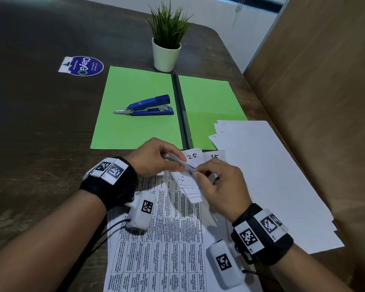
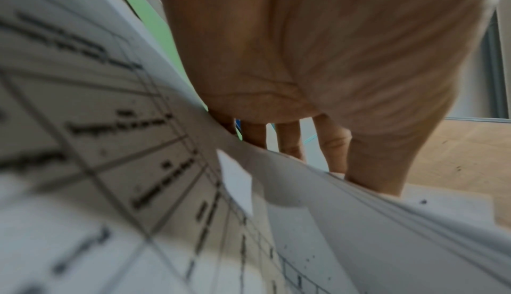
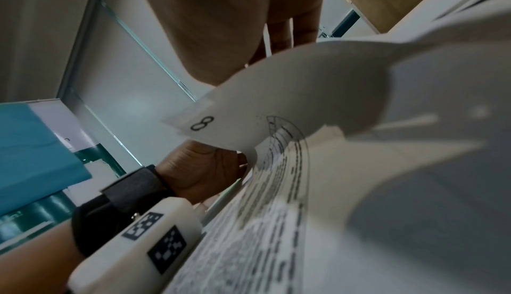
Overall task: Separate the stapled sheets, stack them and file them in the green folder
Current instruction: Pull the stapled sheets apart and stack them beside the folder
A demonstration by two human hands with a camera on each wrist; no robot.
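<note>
Dark wood desk (image 1: 40,144) | left hand (image 1: 154,159) and right hand (image 1: 221,186) both pinch stapled sheets (image 1: 188,184) at corner, likely prying the staple | green folder (image 1: 135,106) lies open just beyond hands, ready for filing | stapler (image 1: 148,105) on it

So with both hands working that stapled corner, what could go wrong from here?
The left hand and right hand pinch the fanned corner of the stapled sheets; pulling them apart could tear it. The blue stapler lies on the open green folder, so it likely has to move before filing. The loose white sheets overhang the table edge and might slide off.
</note>
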